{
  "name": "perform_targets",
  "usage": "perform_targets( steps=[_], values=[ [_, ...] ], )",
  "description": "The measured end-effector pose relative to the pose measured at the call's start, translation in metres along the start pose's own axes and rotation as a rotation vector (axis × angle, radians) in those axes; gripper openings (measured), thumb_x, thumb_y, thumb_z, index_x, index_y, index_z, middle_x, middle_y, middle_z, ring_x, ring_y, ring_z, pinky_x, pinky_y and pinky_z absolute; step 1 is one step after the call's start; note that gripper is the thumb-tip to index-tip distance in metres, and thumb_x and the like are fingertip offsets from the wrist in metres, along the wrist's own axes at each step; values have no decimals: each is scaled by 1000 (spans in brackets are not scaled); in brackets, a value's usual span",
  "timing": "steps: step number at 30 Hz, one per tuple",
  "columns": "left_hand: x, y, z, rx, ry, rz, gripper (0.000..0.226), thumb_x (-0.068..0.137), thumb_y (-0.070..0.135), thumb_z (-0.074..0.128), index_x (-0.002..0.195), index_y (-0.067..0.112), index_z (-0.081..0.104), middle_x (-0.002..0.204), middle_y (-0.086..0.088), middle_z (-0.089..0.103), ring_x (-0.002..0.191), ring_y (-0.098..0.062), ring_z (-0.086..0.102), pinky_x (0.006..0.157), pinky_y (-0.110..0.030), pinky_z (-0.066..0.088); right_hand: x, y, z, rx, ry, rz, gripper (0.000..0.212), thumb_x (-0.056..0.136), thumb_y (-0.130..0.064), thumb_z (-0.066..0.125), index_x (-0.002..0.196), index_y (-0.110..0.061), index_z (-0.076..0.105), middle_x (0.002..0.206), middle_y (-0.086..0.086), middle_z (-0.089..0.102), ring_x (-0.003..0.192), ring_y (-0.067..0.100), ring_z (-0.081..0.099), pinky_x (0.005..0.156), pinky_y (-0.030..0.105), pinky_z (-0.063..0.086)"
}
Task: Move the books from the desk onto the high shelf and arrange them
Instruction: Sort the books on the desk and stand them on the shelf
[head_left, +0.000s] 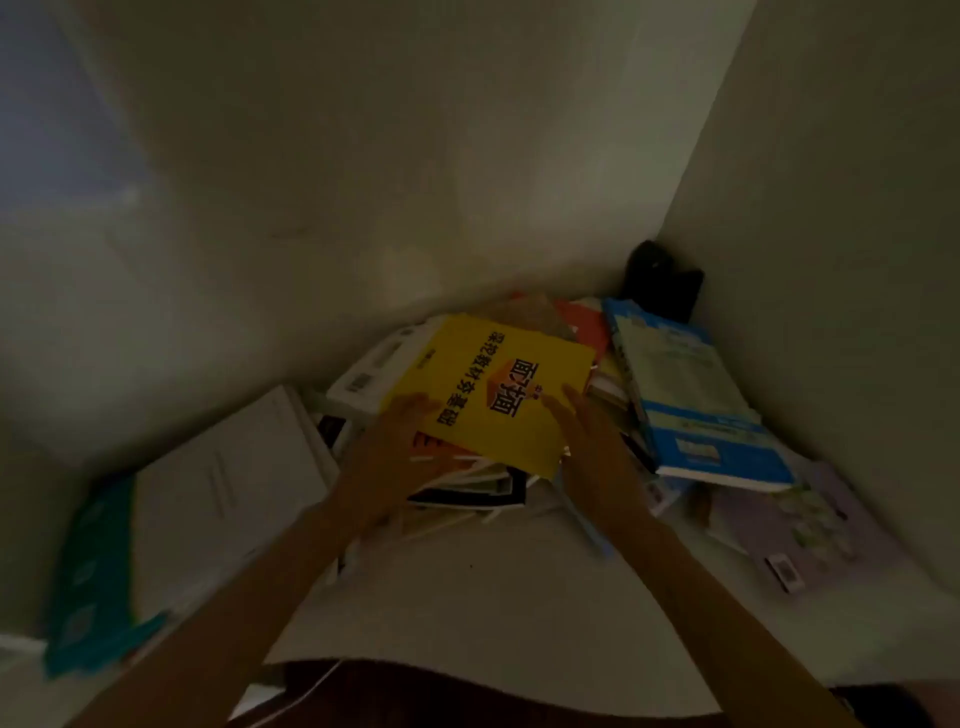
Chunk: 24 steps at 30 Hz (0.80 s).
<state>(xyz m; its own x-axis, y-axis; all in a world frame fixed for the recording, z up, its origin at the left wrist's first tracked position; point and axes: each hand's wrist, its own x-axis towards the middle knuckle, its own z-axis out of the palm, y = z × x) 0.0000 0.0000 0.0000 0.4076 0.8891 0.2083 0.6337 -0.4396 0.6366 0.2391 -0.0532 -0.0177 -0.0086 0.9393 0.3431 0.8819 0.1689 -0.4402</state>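
Books lie heaped in the desk corner. Yellow book on top, between both hands: left hand and right hand rest on its near edges, fingers nearly straight. Walls close behind and right. Blue book just right; white book left.

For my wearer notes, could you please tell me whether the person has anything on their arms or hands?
Nothing worn shows. The left hand and right hand are bare, with no gloves; the dim light could hide a ring or watch. Both forearms are uncovered, with no sleeve in view.
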Motion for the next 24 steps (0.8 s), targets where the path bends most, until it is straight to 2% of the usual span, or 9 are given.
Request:
perform_targets(
  steps=[4, 6, 7, 10, 13, 16, 18, 22, 24],
  values=[
    [35, -27, 11, 166, -180, 158, 112, 58, 93, 30, 143, 19, 32, 151, -6, 28, 137, -24, 28, 111, -48, 28, 15, 22, 18, -40, -79, 18, 52, 83, -16, 49, 133, -22, 36, 131, 25, 52, 116, 55, 46, 78, 72, 43],
    [41, -33, 12, 235, -299, 178, 113, 54, 97, 13, 144, 29, 16, 154, 3, 16, 142, -15, 12, 116, -43, 11, 10, 35, 20, -25, -25, -34, 39, 95, -25, 45, 132, -22, 39, 134, 17, 52, 124, 45, 43, 83, 71, 43],
    [42, -35, 12, 230, -304, 179, 113, 56, 96, 11, 145, 28, 21, 154, 1, 21, 142, -17, 17, 116, -39, 10, 8, 39, 16, -22, -13, -86, 34, 99, -34, 38, 132, -23, 41, 136, 11, 51, 128, 36, 43, 91, 66, 42],
    [50, -31, 2, 292, -219, 340, 89, 78, 82, 18, 132, 18, 48, 131, -7, 56, 113, -25, 58, 98, -35, 41, 21, 23, -8, 78, 79, -152, 31, 100, -38, 32, 124, -27, 49, 129, -4, 56, 120, 20, 46, 101, 43, 35],
    [63, -26, -20, 249, -81, 495, 65, 90, 69, 20, 127, 21, 44, 111, -5, 68, 92, -18, 67, 76, -31, 55, 53, -15, -41, 213, 200, -156, 22, 98, -34, 39, 112, -25, 53, 117, -21, 52, 111, 8, 49, 98, 35, 37],
    [79, 14, -63, -54, 76, 276, 56, 87, 72, 25, 111, 30, 54, 70, 19, 65, 67, 3, 60, 53, -14, 47, 93, -53, -73, 287, 308, -75, 26, 96, -38, 41, 106, -19, 55, 97, -14, 50, 100, 15, 50, 93, 37, 42],
    [101, 43, -85, -257, 149, 161, 33, 86, 60, 43, 87, 28, 52, 59, 16, 60, 51, 3, 55, 44, -13, 41, 123, -74, -101, 341, 368, -13, 24, 97, -35, 41, 104, -19, 57, 84, -17, 50, 91, 17, 52, 86, 38, 43],
    [137, 77, -107, -502, 254, 67, 50, 89, 42, 51, 85, -8, 51, 81, -30, 58, 70, -34, 63, 60, -42, 54, 166, -77, -154, 355, 561, -25, 27, 98, -24, 38, 110, -14, 59, 102, -11, 56, 97, 4, 50, 86, 23, 38],
    [142, 78, -114, -589, 301, -73, 46, 92, 42, 48, 88, -4, 56, 83, -27, 61, 73, -31, 67, 60, -40, 57, 167, -45, -146, 235, 603, 80, 30, 98, -24, 40, 115, -6, 58, 113, 0, 54, 105, 9, 47, 90, 27, 36]
  ],
)
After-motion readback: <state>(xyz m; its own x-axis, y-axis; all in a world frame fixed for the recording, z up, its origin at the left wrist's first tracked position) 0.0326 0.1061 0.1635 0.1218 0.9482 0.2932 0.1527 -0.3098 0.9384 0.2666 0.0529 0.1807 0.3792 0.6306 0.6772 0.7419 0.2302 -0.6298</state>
